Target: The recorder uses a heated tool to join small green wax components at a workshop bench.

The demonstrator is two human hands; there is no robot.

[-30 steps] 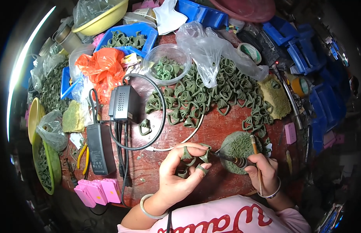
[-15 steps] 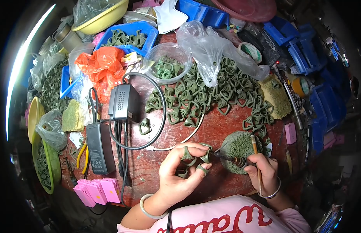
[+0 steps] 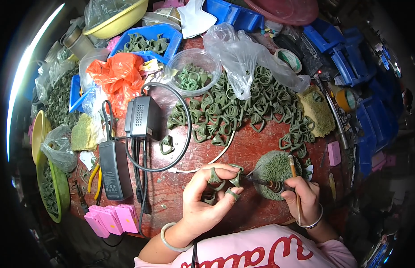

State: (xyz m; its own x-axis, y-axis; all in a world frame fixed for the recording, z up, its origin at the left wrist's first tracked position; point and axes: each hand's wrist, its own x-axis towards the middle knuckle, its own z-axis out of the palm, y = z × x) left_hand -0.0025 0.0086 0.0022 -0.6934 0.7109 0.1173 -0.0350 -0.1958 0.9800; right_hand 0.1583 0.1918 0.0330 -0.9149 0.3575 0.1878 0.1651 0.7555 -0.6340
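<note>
My left hand (image 3: 203,207) pinches a dark green ring (image 3: 235,179) between thumb and fingers. More green rings sit around its fingers, and one green band (image 3: 233,193) is on the thumb. My right hand (image 3: 305,198) is closed around a soldering-iron-like pen (image 3: 275,186), whose thin dark tip reaches the pinched ring. A slim wooden-handled brush (image 3: 292,166) is also held upright in the right hand, crossing its fingers. Just behind the pen lies a round mound of green crumbly material (image 3: 271,164).
A heap of green rings (image 3: 225,111) spreads over the red table (image 3: 171,192). A black box with a looped cable (image 3: 142,117) and a black power adapter (image 3: 114,172) stand left. Pink blocks (image 3: 110,219) lie at the near left; blue bins (image 3: 372,125) line the right.
</note>
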